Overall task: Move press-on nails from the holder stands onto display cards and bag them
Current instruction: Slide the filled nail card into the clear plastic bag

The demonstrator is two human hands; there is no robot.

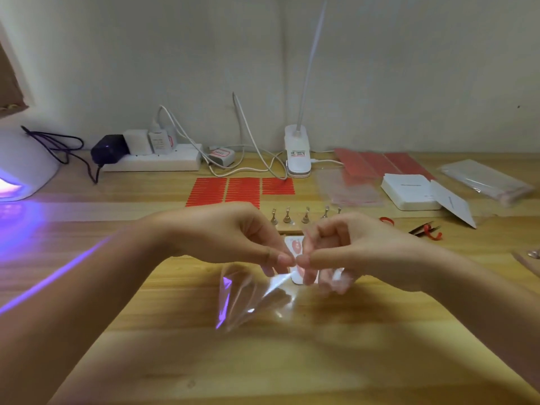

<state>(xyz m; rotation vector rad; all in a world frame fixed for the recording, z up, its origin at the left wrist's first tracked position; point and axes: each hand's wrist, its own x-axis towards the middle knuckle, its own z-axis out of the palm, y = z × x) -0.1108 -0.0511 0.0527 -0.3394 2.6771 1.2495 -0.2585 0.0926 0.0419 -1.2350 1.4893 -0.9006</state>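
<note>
A clear plastic bag hangs over the wooden table, pinched at its top edge by my left hand and my right hand, fingertips nearly touching. Behind the fingers lies a white display card with red press-on nails on it, partly hidden by both hands. Beyond the card stands a row of several metal holder stands on a wooden base; no nails show on them.
Red adhesive tab sheets lie behind the stands. A white box, more clear bags, tweezers and a red strip sit to the right. A UV lamp glows far left; a power strip and clip lamp line the wall.
</note>
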